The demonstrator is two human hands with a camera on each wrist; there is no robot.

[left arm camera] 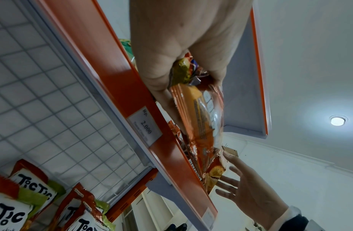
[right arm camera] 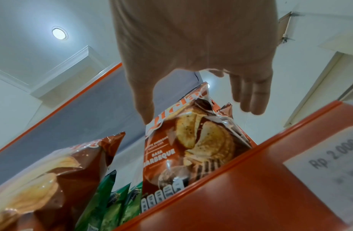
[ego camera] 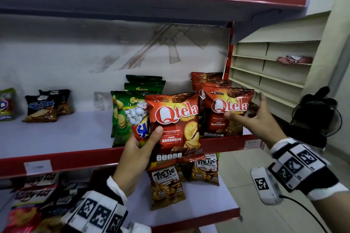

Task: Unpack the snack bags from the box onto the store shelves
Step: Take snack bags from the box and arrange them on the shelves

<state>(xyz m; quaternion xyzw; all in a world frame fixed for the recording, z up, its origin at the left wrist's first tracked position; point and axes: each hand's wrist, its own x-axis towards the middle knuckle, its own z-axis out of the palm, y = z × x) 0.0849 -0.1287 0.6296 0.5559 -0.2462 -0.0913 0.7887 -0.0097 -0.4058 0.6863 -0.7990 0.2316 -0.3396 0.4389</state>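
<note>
Already several glossy red Qtela barbeque bags (ego camera: 228, 111) stood on the red-edged shelf (ego camera: 56, 161), the right hand (ego camera: 253, 119) spread beside them, while the left hand (ego camera: 138, 149) clamped two more bags (ego camera: 176, 125).

Soft, even indoor light from round ceiling lamp (right arm camera: 59, 33) at ten o'clock; wide-angle bending, blurred edges.

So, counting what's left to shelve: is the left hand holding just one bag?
No, the left hand grips a red Qtela bag together with a second bag behind it.
</note>
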